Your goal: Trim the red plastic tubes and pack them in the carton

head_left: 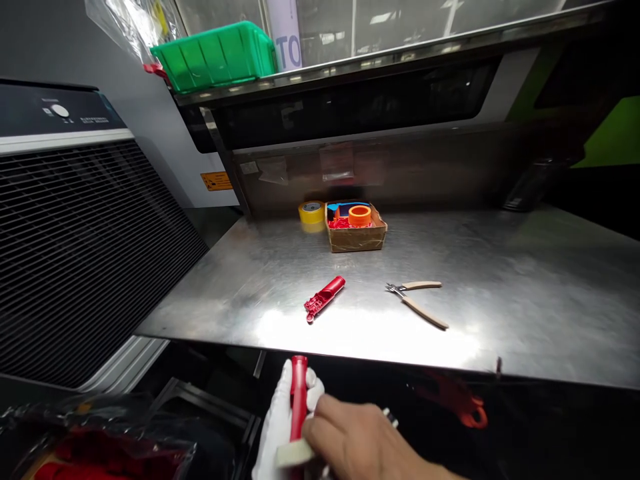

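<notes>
- Red and smooth, apparently moulded plastic, a tubular piece (299, 387) is held just off the near edge of a steel worktop (215, 300), its rimmed end pointing toward the metal.
- The left hand (274, 427), in a white glove, is closed around the tubular piece, gloved fingers wrapping its side.
- The bare right hand (360, 440) bends over the lower stretch, fingers drawn in on a pale block (294, 455) that lies across the red surface; what the block is made of, this onlooker cannot tell.
- By its look, the tubular piece should prove light and stiff, unlikely to give under a squeeze, though its glossy skin may slip against cloth.
- The plain barrel seems the sound place to take hold, with the rim left free; the lower end is hidden behind fingers.
- On the worktop, a second red piece (325, 299) shows fine open detail at one end, probably its fragile side; its smooth end looks the safer grip.
- Nearby, cutters (417, 303) lie with handles spread, in front of a cardboard box (357, 241).
</notes>
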Demonstrator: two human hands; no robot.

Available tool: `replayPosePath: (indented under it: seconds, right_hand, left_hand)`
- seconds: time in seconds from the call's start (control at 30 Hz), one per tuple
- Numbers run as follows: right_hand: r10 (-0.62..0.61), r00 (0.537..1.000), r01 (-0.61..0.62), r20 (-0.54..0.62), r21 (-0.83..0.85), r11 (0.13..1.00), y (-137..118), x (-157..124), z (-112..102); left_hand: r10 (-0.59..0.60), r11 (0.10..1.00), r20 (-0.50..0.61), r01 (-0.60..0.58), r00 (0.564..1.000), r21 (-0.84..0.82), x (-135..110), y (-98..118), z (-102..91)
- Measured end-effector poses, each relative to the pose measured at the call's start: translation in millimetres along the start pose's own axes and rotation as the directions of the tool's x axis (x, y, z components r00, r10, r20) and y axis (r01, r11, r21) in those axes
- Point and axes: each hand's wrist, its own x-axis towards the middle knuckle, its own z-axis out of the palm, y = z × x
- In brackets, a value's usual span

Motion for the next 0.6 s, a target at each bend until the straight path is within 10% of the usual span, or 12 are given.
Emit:
replayPosePath:
  seconds: [0.6]
  right_hand:
    - [0.016, 0.998, -0.013, -0.055, 0.063, 0.998, 0.5, -2.7, -0.6]
  left_hand:
    - [-0.016, 0.999, 0.046, 0.019, 0.999, -0.051, -9.1, -8.8, 13.6]
